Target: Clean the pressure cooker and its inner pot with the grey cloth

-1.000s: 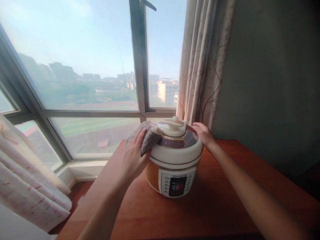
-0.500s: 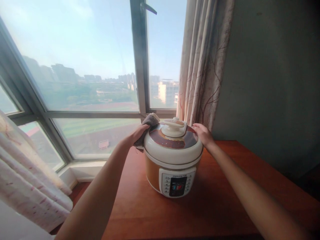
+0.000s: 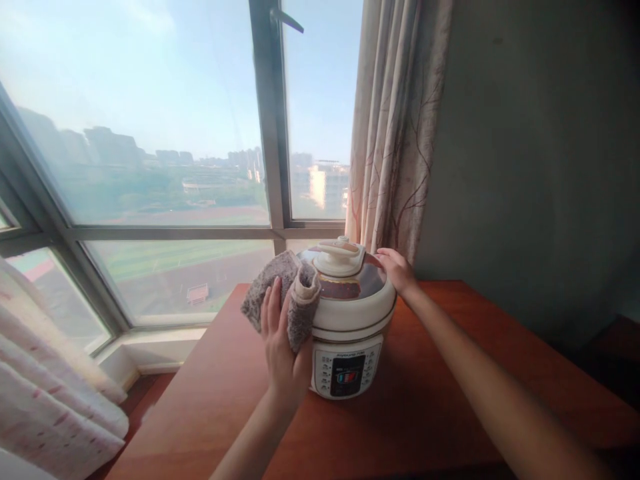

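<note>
A white and brown electric pressure cooker (image 3: 353,313) stands upright on the wooden table, its control panel (image 3: 347,373) facing me. My left hand (image 3: 283,347) is closed on a folded grey-brown cloth (image 3: 273,283), its fingers spread over the fabric. The cloth is at the cooker's left side and covers part of the lid's edge and body. My right hand (image 3: 399,272) rests on the right edge of the lid, fingers stretched out over the rim. Its thumb is hidden. On top of the lid sits a pale handle (image 3: 339,257) with a valve knob.
The reddish-brown table (image 3: 440,413) reaches to the window corner. Behind it are large window panes with a grey frame (image 3: 175,233). A patterned curtain (image 3: 390,133) hangs behind the cooker, another curtain (image 3: 55,387) at lower left. A dark wall (image 3: 530,167) stands at right.
My left hand has come with the cloth from the cooker's far left side round towards its front left. My right hand stays on the lid's right edge. The view has shifted slightly right.
</note>
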The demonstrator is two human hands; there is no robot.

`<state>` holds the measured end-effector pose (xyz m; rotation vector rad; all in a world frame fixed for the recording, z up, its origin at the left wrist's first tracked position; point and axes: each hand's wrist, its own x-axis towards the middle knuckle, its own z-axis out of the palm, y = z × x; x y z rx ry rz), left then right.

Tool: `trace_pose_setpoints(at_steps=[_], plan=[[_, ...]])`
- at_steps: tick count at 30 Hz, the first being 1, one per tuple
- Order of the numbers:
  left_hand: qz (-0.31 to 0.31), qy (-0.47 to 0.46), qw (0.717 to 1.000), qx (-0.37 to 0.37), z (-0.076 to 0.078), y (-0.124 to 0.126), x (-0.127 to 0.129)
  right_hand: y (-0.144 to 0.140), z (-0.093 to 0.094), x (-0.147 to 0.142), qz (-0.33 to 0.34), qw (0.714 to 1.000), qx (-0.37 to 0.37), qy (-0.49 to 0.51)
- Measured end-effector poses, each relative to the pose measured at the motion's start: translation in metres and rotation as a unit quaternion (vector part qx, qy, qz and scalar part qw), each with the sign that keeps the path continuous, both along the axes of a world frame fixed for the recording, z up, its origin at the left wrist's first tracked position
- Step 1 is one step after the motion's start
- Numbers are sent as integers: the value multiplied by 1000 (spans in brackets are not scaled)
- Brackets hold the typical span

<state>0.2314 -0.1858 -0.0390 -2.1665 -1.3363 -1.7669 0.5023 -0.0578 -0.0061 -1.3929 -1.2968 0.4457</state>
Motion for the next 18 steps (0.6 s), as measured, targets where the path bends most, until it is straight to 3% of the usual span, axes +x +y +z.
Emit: trace_pose_setpoints(at_steps=[4, 9, 18], plan=[[-19, 114, 992, 54, -2, -18, 16, -2, 1, -1, -1, 1000, 0, 0], [-30, 205, 975, 80, 12, -1, 0, -1, -1, 0, 1, 1000, -2, 5], [-115, 97, 988, 22, 42, 58, -35, 1, -3, 1, -4, 1000, -2, -3]])
